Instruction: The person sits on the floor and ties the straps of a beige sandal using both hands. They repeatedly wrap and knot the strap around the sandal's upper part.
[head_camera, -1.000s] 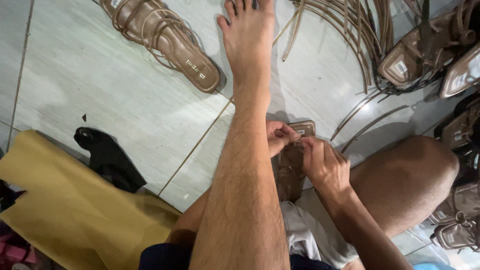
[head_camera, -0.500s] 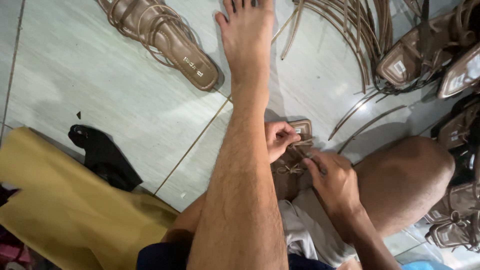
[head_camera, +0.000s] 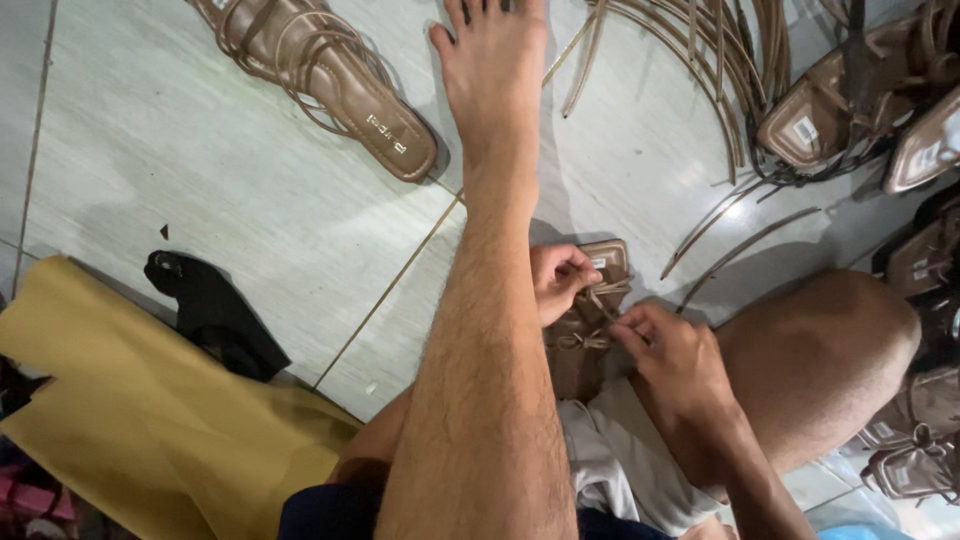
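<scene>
Both hands — left hand (head_camera: 553, 282), right hand (head_camera: 672, 350) — pinch sandal (head_camera: 590, 330) straps.

left hand (head_camera: 553, 280) pinching a thin strap of the brown strappy sandal (head_camera: 585, 325) | right hand (head_camera: 675, 365) gripping its straps lower down (sandal between the legs) | second tan sandal (head_camera: 320, 75) on tiled floor (head_camera: 200, 190) | yellow cloth (head_camera: 130, 410) near

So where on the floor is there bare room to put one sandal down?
The widest bare patch of tiled floor lies left of the outstretched leg, between the brown strappy sandal above and the black object and yellow sheet below. The right side is crowded with loose straps and piled sandals.
</scene>
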